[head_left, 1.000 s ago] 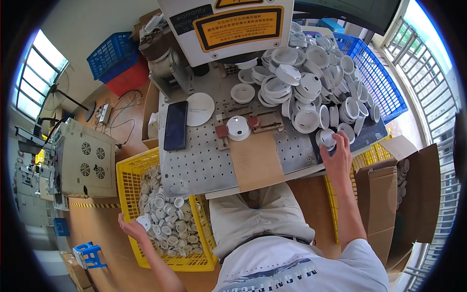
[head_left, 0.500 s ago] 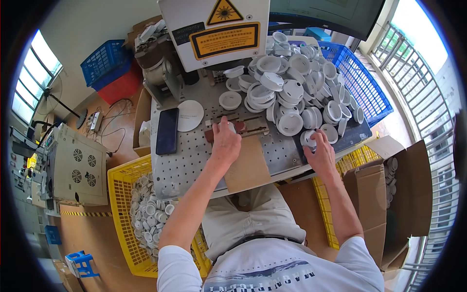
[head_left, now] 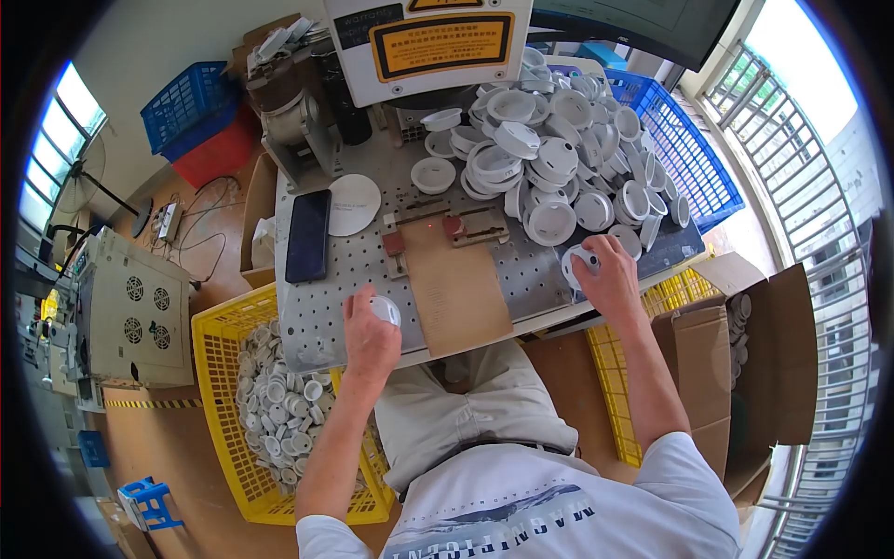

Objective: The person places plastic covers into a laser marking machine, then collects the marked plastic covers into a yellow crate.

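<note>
White cap (head_left: 385, 309) sits at the near edge of the perforated counter (head_left: 326, 279), pinched in the curled fingers of the left hand (head_left: 370, 337), and below it on the floor a yellow crate (head_left: 212, 373) holds a heap of small white caps (head_left: 279, 410). At the counter's right edge the right hand (head_left: 610, 272) closes around a second cap (head_left: 575, 262), largely hidden by the fingers; beneath it, another yellow crate (head_left: 643, 391) is mostly hidden by the counter, and a cardboard box (head_left: 736, 391) shows only a few discs. Farther back, a pile of white housings (head_left: 549, 158) hides much of the blue basket (head_left: 694, 154).
</note>
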The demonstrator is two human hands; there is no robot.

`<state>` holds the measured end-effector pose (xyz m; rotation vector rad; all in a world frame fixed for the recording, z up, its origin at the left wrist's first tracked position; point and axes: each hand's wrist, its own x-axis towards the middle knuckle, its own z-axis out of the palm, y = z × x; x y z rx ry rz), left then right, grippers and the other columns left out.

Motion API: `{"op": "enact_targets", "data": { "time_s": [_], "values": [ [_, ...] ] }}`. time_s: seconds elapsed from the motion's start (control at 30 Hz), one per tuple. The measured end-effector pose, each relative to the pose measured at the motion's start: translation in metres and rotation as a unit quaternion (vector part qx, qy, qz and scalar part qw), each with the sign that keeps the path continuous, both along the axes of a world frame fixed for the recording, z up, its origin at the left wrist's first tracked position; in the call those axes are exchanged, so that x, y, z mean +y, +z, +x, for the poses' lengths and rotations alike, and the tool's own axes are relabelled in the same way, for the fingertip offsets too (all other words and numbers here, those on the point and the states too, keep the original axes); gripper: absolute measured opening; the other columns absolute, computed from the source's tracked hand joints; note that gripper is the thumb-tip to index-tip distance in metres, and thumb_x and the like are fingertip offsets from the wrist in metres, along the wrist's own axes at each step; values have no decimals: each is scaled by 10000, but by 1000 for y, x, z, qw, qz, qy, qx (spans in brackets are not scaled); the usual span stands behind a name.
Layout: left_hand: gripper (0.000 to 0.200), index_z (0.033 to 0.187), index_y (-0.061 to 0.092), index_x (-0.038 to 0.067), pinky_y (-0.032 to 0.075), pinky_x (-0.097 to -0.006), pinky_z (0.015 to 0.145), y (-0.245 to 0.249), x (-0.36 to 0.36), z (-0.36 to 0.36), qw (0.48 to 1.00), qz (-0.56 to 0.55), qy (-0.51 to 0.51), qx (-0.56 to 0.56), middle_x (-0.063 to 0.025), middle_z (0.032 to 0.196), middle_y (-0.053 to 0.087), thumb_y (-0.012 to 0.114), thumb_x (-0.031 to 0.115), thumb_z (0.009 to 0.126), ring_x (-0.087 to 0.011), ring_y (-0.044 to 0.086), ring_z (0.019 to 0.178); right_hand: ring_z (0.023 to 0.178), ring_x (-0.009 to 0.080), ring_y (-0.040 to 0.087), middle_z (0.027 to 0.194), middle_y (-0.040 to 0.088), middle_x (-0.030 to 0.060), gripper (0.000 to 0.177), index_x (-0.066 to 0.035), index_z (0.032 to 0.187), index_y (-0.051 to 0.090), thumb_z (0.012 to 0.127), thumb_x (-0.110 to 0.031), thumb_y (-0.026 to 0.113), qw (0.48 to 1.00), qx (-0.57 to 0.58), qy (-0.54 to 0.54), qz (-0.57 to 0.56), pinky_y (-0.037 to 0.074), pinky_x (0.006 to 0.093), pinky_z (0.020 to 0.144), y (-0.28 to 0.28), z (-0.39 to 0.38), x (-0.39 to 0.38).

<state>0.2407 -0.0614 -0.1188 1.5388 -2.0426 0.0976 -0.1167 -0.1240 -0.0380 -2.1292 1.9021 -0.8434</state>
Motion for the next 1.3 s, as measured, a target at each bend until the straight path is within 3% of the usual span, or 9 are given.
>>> {"op": "enact_targets", "data": {
  "time_s": [0.07,0.17,0.23,0.4,0.63,0.7,0.8,0.87,1.3],
  "values": [
    [202,769,627,-91,431,-456,919,6,4,6,1000,12,22,12,-214,1195,527,645,-98,567,-412,497,1062,908,370,636,1072,640,172,360,-24,1099,612,788,-171,719,999,22,36,15,505,413,812,-3,-10,4],
    [59,630,622,-63,439,-464,891,4,3,6,1000,-4,28,7,-225,1185,516,645,-52,577,-414,494,1034,1072,373,594,1147,617,182,496,-6,1199,572,771,-192,741,992,-16,50,111,477,406,918,0,-19,6],
    [59,629,614,-64,441,-462,890,2,3,6,1000,2,29,4,-225,1182,514,646,-53,580,-413,492,1040,1056,376,603,1141,619,181,508,-15,1202,570,762,-196,748,992,-25,82,94,480,410,915,-5,-26,8],
    [63,628,594,-68,443,-455,884,0,4,4,998,-6,63,-6,-223,1189,506,644,-52,593,-413,487,1048,813,359,672,1006,652,174,463,-19,1136,610,755,-231,765,995,-44,88,30,549,411,707,13,13,27],
    [34,607,628,-40,436,-448,883,1,2,5,999,-3,51,8,-224,1194,499,661,-36,598,-408,486,1036,813,426,655,1108,570,244,491,50,1066,526,773,-263,766,979,15,191,74,545,468,692,-10,122,17],
    [33,594,638,-32,432,-446,887,0,5,6,998,1,61,12,-222,1189,500,671,-27,596,-404,487,1030,802,438,649,1147,532,261,492,66,1039,487,796,-271,751,956,5,284,72,540,488,683,-9,124,7],
    [46,575,648,-22,422,-443,893,5,4,3,998,5,60,6,-215,1176,502,687,-9,595,-400,487,1022,796,434,649,1139,528,255,463,59,1028,489,814,-268,738,950,60,301,48,543,486,676,-13,140,-9],
    [181,716,634,-71,431,-445,899,8,4,2,998,-7,56,37,-192,1122,532,679,-76,541,-390,517,1012,793,431,650,1148,525,250,451,53,1023,490,817,-263,736,955,60,285,51,545,482,674,-14,151,-18],
    [220,738,641,-73,438,-447,890,9,4,3,997,-6,61,48,-188,1119,538,692,-67,525,-391,520,1010,831,424,658,1292,499,239,330,11,1052,513,841,-165,696,958,37,284,-31,554,476,692,-29,177,-41]
  ]
}}
